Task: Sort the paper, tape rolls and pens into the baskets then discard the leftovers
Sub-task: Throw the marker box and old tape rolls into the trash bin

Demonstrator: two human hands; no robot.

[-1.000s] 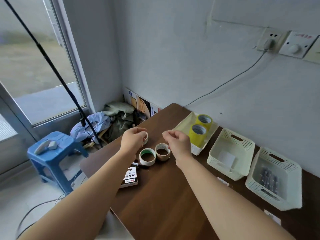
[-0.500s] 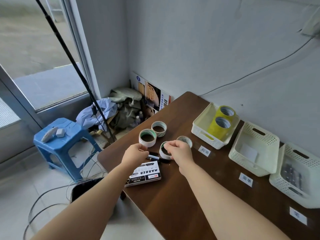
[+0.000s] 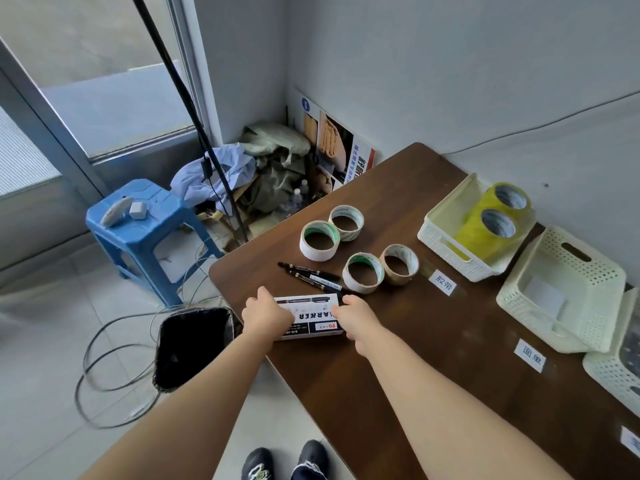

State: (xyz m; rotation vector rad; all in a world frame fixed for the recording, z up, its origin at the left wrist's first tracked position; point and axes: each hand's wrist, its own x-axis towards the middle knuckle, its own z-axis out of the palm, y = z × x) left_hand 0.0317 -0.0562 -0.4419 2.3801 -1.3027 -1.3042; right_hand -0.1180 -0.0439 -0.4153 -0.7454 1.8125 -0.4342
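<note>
A white and black marker box (image 3: 311, 315) lies near the table's left edge. My left hand (image 3: 266, 311) grips its left end and my right hand (image 3: 353, 315) grips its right end. Two black marker pens (image 3: 311, 273) lie just beyond the box. Several near-empty tape rolls (image 3: 363, 273) stand further out on the brown table (image 3: 433, 358). The far white basket (image 3: 446, 233) holds two yellow tape rolls (image 3: 495, 216). The middle basket (image 3: 571, 292) holds white paper. A third basket (image 3: 620, 368) at the right edge holds pens.
A black-lined bin (image 3: 194, 344) stands on the floor just left of the table. A blue stool (image 3: 142, 230) and loose cables (image 3: 114, 368) lie further left. White labels (image 3: 443, 282) sit in front of the baskets. A black pole (image 3: 194, 116) rises by the window.
Both hands have left the tape rolls and come back to the marker box, closing on its two ends. My view has tilted down, showing the bin and my shoes.
</note>
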